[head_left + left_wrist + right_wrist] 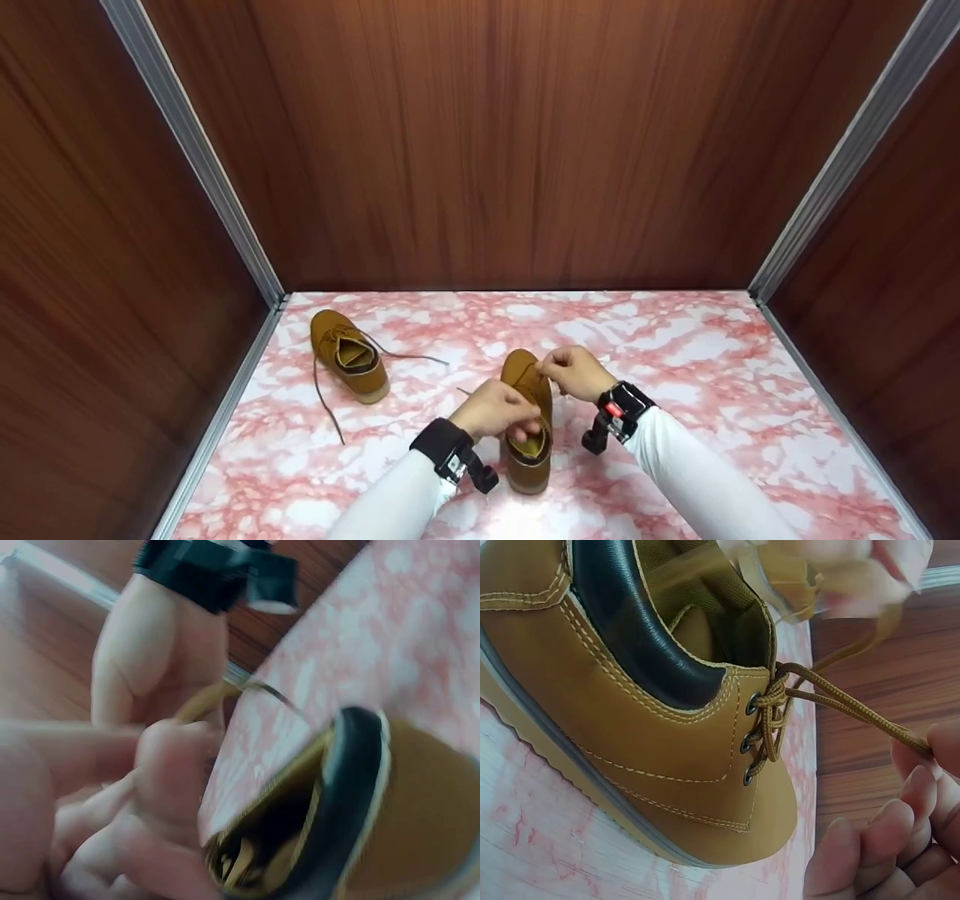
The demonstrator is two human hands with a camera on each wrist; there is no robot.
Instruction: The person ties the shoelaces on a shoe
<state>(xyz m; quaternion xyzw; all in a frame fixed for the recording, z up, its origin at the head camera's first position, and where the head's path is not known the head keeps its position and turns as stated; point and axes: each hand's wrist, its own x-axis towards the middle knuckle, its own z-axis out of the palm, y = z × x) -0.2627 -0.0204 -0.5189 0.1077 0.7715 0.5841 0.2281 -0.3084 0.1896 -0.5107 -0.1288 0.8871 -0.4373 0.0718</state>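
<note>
A tan lace-up shoe (528, 478) stands upright on the surface, toe away from me. My right hand (577, 373) is beside its toe. In the right wrist view, thumb and forefinger pinch a doubled brown shoelace (855, 711), pulled taut from the knot above the eyelets. Over the shoe's opening is my left hand (491, 410), fingers bent. Blurred in its own wrist view, it pinches another stretch of lace (206, 700) between thumb and finger. The shoe's dark padded collar (356, 787) shows beside it. Fingers hide part of the lacing in the head view.
A second tan shoe (369, 386) stands to the left, its untied laces (409, 355) spread over the pink-and-white marbled surface (675, 465). Wood-look panels (480, 150) with metal corner strips (202, 157) enclose the back and sides.
</note>
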